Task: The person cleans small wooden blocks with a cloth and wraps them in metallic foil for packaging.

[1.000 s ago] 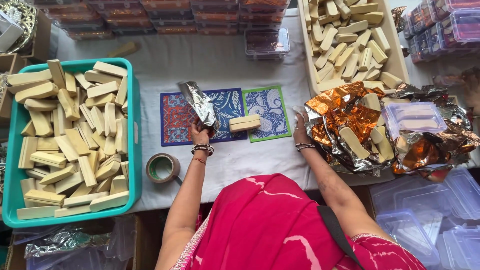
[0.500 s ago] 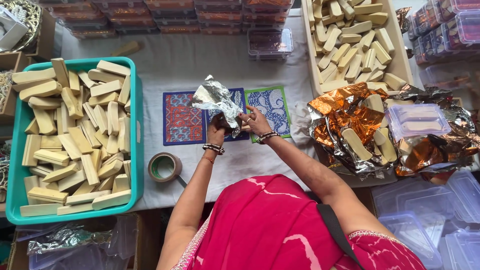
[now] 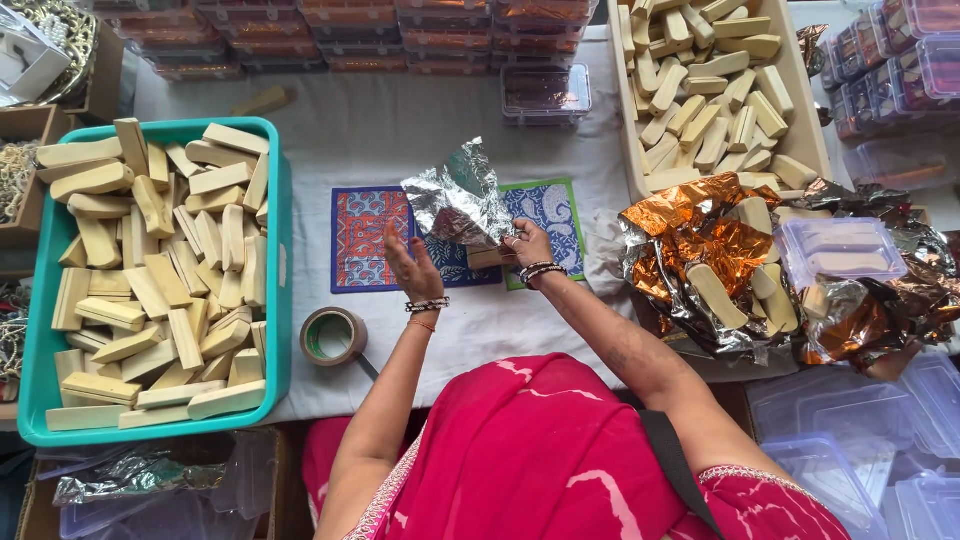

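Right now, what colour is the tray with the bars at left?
Teal tray, seen in the head view.

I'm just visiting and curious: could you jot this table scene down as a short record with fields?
left hand: open left hand, beside the crinkled silver foil sheet
right hand: right hand pinching the foil around a pale wooden block
underneath: blue and red patterned mats
left side: teal plastic tray of pale blocks
nearby: roll of brown tape
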